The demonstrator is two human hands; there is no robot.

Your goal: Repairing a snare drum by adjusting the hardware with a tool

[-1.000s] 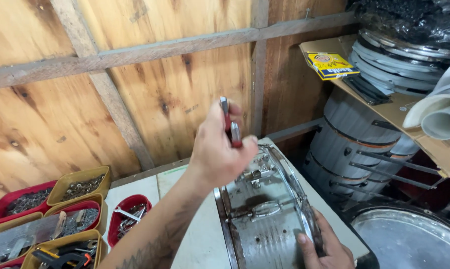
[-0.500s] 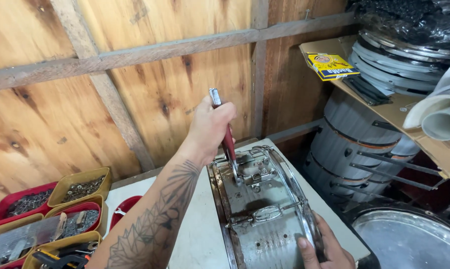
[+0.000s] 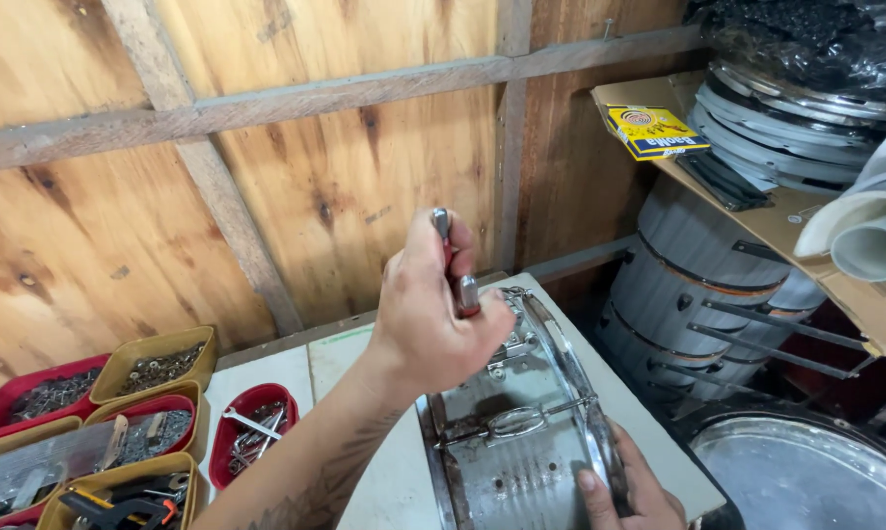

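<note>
The red-handled tool [image 3: 456, 267] is standing nearly upright in your left hand [image 3: 431, 319], its metal cap poking out above your knuckles and a second metal end showing just below your curled fingers [image 3: 482, 324]; those fingers are wrapping tightly around the red grip, pressing it into your palm. The tool is hovering just above the far rim of the metal drum shell [image 3: 521, 432], which is lying on its side on the white table [image 3: 286, 368], close to one of the shell's chrome lugs (whether the tip is touching the hardware cannot be told).

Your right hand [image 3: 627, 491] is gripping the near right edge of the shell, thumb lying flat on the rim and the other fingers curling under it, out of sight.

To your left, red and yellow trays [image 3: 158, 368] are sitting on the table, holding screws and small tools. On your right, stacked drum shells [image 3: 698, 294] are resting under a wooden shelf [image 3: 757, 221] carrying metal hoops and a yellow box [image 3: 656, 132].
</note>
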